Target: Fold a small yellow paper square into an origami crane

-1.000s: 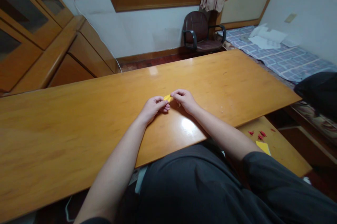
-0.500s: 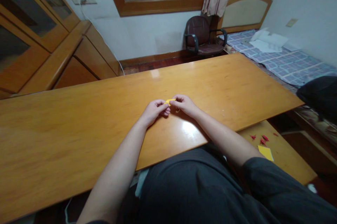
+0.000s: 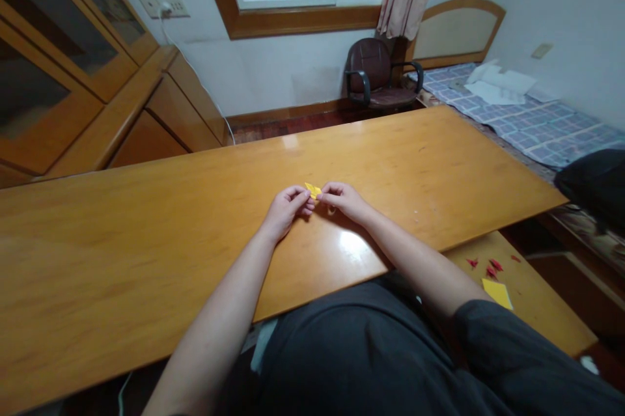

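Observation:
A small piece of folded yellow paper (image 3: 313, 191) is held between my two hands, above the middle of the wooden table (image 3: 195, 234). My left hand (image 3: 289, 211) pinches its left side between thumb and fingers. At its right lower corner, my right hand (image 3: 344, 200) grips it with thumb and forefinger. One pointed tip of the paper sticks up to the far left. The fingers cover part of the paper, and its exact folds are too small to make out.
On a lower board (image 3: 551, 312) to the right lie several small red folded-paper pieces (image 3: 494, 265) and a yellow paper sheet (image 3: 497, 293). An armchair (image 3: 372, 74) stands beyond the table. A bed (image 3: 517, 107) is at the right, with a black bag (image 3: 593, 181) near it.
The yellow paper has been turned in my fingers and now shows a pointed tip upward. My right hand's fingers have shifted to its lower corner. The view has tilted slightly.

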`<state>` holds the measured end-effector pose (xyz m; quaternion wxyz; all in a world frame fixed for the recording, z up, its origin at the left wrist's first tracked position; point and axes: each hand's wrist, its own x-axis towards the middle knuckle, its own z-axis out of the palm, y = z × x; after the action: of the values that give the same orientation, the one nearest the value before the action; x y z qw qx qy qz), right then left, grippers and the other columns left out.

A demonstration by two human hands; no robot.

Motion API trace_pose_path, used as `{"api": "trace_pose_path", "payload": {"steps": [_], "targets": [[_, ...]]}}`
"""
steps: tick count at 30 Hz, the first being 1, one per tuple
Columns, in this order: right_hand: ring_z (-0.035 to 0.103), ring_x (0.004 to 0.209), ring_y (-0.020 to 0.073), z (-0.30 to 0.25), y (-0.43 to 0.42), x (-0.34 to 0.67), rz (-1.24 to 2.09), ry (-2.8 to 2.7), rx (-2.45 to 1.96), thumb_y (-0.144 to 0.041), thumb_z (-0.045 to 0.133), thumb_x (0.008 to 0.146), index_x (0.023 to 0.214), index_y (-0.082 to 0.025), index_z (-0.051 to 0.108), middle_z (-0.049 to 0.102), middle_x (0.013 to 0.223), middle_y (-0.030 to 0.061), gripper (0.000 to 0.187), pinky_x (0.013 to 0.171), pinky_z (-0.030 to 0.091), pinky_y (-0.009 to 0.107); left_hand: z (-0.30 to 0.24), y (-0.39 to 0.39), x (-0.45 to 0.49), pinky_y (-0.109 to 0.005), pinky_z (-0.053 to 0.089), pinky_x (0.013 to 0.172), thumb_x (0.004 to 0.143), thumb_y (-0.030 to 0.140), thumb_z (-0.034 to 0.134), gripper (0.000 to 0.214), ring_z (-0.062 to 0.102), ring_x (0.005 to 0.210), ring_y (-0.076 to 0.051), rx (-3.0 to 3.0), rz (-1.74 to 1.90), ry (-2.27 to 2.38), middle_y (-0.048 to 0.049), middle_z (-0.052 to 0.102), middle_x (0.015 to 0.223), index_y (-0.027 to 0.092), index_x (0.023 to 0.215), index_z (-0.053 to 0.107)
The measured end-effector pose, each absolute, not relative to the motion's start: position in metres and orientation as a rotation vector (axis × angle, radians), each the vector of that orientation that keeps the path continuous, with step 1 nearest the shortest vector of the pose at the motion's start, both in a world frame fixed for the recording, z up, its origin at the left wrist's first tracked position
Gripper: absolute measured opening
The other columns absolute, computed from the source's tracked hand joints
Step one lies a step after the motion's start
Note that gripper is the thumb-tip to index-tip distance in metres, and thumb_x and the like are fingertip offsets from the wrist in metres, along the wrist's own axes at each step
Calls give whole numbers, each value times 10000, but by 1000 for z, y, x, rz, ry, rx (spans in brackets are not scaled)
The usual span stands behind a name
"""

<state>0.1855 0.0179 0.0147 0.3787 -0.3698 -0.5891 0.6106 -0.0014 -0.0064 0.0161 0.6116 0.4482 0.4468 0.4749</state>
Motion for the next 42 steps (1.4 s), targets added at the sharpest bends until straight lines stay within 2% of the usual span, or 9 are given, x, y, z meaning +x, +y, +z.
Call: {"api": "trace_pose_path", "payload": {"steps": [4,9,13,17,23,28,35,42], "targets": [[507,567,91,13,18,184,1577,-1540,-948,-469,723,759,765,-149,637,593,673,-14,332,531,411,213,15,-7,0,-216,507,512,684,473,820,414,607,563,-107,1064,1086,1040,-11,653,687,154,796,580],[523,604,102,15,16,183,1555,-1634,-1006,-506,700,776,796,-142,659,622,701,9,366,545,416,210,13,-5,1,-188,409,428,708,466,789,382,508,475,-81,1116,1106,1085,28,571,588,163,721,557],[521,609,100,19,14,182,1536,-1697,-1025,-530,676,792,791,-139,660,626,707,11,392,555,402,209,8,-5,-1,-189,375,445,751,448,750,341,476,476,-80,1165,1115,1106,42,543,560,170,728,555],[514,592,97,19,13,179,1525,-1737,-1029,-552,646,817,781,-142,654,619,679,1,411,557,389,211,4,-3,-3,-204,402,545,783,417,720,283,505,564,-92,1262,1167,1124,31,566,618,164,759,596],[528,585,102,14,16,178,1435,-1899,-1009,-518,650,833,755,-140,665,617,650,-2,386,568,386,219,6,0,-4,-236,455,714,732,378,748,245,570,734,-125,1394,1254,1214,5,614,752,154,755,651],[539,617,101,12,24,183,1553,-1635,-982,-492,684,804,886,-140,693,664,739,17,361,568,386,218,8,-1,-4,-262,504,677,741,470,749,350,608,639,-121,1293,1102,1167,6,645,726,150,817,630],[510,566,94,10,25,184,1603,-1525,-979,-468,732,744,817,-143,667,633,658,-4,339,538,365,223,9,-3,-4,-240,496,592,687,556,782,479,651,592,-138,1259,932,1175,-30,685,660,142,842,598],[480,527,92,13,22,181,1524,-1486,-1031,-476,731,718,765,-149,648,587,599,-23,340,515,364,225,14,-4,-9,-250,527,599,676,526,796,437,634,588,-119,1215,937,1156,-32,677,716,134,778,632]]}}
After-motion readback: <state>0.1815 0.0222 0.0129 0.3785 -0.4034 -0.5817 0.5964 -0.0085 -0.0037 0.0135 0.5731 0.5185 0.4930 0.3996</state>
